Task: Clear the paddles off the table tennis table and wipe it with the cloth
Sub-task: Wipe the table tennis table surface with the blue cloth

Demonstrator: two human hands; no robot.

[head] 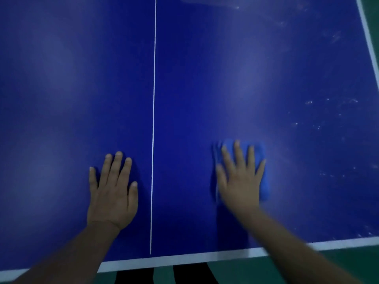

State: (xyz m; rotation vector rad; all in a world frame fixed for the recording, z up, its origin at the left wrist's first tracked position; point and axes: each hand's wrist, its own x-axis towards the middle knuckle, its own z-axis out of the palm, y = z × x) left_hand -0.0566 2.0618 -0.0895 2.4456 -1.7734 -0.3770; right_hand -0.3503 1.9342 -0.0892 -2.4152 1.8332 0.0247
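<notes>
The blue table tennis table (205, 78) fills the view, with a white centre line (153, 119) running away from me. A folded blue cloth (261, 154) lies flat on the table right of that line. My right hand (240, 181) presses on it with straight, spread fingers and looks blurred. Left of the line, my left hand (112, 193) rests flat on the bare surface, fingers straight. No paddles are in view.
The white near edge (184, 260) of the table runs along the bottom, the white right edge (367, 37) at the far right. Green floor (348, 261) lies beyond both. White specks and smears (328, 111) mark the right part of the table.
</notes>
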